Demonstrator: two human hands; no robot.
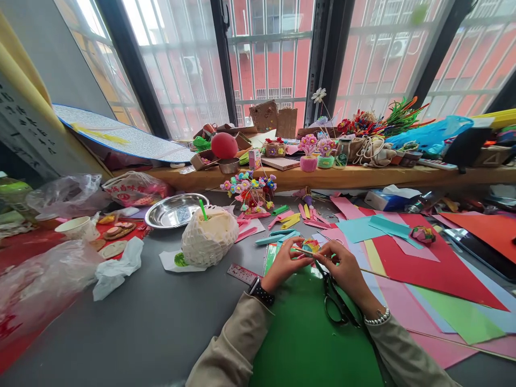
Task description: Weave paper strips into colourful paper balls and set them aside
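Note:
My left hand [287, 263] and my right hand [342, 269] are close together above a green cutting mat [310, 344]. Both pinch a thin wooden stick [303, 251], which seems to run on past my right hand. Just behind the fingers shows a small yellow, red and teal paper piece [311, 245]; whether it is held I cannot tell. Black-handled scissors [336, 306] lie on the mat below my right hand, their blades partly hidden. A clear ruler [243, 273] lies left of my left wrist.
Coloured paper sheets [435, 263] overlap on the right, with folded paper strips [290, 220] behind the hands. A netted coconut with a straw [209, 236] and a metal plate [177, 211] stand left. Small crafts [308, 153] line the wooden sill [342, 176].

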